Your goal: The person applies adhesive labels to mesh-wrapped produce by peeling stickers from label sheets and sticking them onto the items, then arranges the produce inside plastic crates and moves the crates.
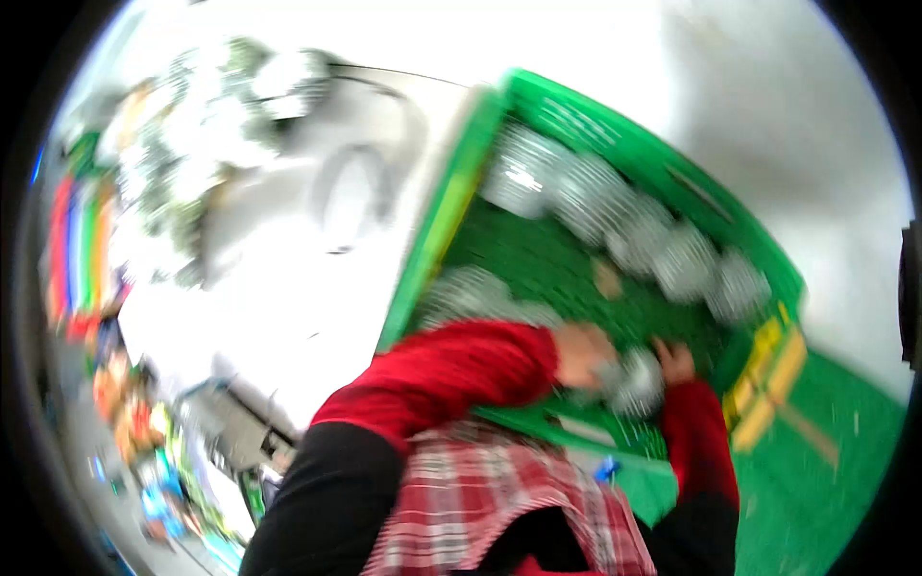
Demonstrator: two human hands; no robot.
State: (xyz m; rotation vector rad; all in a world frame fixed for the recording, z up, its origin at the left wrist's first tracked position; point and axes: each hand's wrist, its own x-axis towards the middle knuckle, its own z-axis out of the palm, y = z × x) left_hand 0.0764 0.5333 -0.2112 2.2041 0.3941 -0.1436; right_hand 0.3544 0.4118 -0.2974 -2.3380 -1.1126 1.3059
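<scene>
Low in the green crate point(663, 158), a shiny, whitish, rounded bundle point(638, 386) sits between my hands; motion blur hides what it is. My left hand point(582, 355) reaches in from the left, its fingers closed at the bundle's left edge. On the other side, my right hand point(676, 363) curls against the bundle's right edge, its fingertips partly hidden. Several similar ribbed, silvery bundles point(594, 197) stand in a row along the crate's far wall. Others point(466, 296) lie at the left, partly behind my red sleeve.
A small tan piece point(606, 278) lies on the crate floor. On the white table point(259, 326) to the left are a pile of whitish-green wrapped items point(206, 125) and a dark loop point(351, 197). Yellow strips point(764, 379) mark the crate's right corner. Colored stacks point(82, 245) stand far left.
</scene>
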